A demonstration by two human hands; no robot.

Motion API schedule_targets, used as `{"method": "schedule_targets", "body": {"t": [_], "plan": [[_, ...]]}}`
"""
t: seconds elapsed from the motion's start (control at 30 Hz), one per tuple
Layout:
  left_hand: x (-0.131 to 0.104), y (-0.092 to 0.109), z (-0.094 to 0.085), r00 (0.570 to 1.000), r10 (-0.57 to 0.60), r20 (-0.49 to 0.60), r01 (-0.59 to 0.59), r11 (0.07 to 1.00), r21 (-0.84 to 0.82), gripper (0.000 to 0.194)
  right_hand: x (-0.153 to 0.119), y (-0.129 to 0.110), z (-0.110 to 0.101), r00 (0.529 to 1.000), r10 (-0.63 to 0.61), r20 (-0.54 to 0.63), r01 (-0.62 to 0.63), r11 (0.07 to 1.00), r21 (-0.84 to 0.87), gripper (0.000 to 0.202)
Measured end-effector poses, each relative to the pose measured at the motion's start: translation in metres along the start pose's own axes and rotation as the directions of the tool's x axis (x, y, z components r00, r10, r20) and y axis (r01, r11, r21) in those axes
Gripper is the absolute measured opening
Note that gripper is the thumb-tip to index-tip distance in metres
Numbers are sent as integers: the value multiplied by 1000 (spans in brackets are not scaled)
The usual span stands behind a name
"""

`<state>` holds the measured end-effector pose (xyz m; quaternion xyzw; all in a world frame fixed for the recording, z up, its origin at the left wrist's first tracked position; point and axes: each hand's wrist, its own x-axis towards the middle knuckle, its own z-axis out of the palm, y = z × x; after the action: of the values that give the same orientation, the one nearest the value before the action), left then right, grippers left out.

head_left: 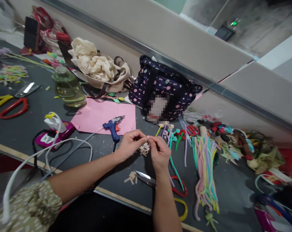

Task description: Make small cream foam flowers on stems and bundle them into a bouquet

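Small pinkish piece (148, 137) between fingertips of left hand (129, 145) and right hand (160, 152), both pinching it; pale scraps (144, 150) beneath.

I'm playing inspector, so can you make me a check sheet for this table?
Surface: dark tabletop, littered with small specks.
Job's things: pinkish piece, too small to identify.
Clutter: beige scraps, scissors partly hidden by the right forearm, fuzzy sticks, blue glue gun partly over a pink sheet.
Hands: left hand and right hand meet, fingers pinching the pinkish piece.
Cables: white cord curves past a purple block.
Surroundings: patterned bag and green bottle stand before a pale partition.
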<state>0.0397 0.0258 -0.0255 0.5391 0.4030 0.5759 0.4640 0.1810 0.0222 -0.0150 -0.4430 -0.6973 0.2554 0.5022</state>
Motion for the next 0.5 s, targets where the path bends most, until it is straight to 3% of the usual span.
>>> {"method": "schedule_targets", "body": {"t": [0.1, 0.2, 0.27, 0.33, 0.4, 0.5], "plan": [[-2, 0, 1, 995, 95, 12, -96, 987, 132, 21, -1, -1, 0, 999, 38, -27, -37, 999, 17, 13], [-3, 0, 3, 995, 92, 31, -95, 984, 151, 19, -1, -2, 0, 998, 46, -39, -47, 998, -29, 13], [-2, 0, 4, 999, -10, 53, 8, 999, 39, 20, -1, -2, 0, 996, 82, -43, -83, 996, -22, 14], [1, 1, 3, 976, -176, 125, 195, 967, -165, 25, -1, -1, 0, 988, 150, -30, -148, 987, 56, 15], [3, 1, 1, 914, -326, 240, 395, 850, -349, 29, -1, 1, 0, 977, 215, 1, -213, 966, 150, 17], [7, 0, -4, 814, -430, 391, 576, 687, -444, 30, -1, 5, 1, 965, 260, 26, -259, 938, 230, 18]]}}
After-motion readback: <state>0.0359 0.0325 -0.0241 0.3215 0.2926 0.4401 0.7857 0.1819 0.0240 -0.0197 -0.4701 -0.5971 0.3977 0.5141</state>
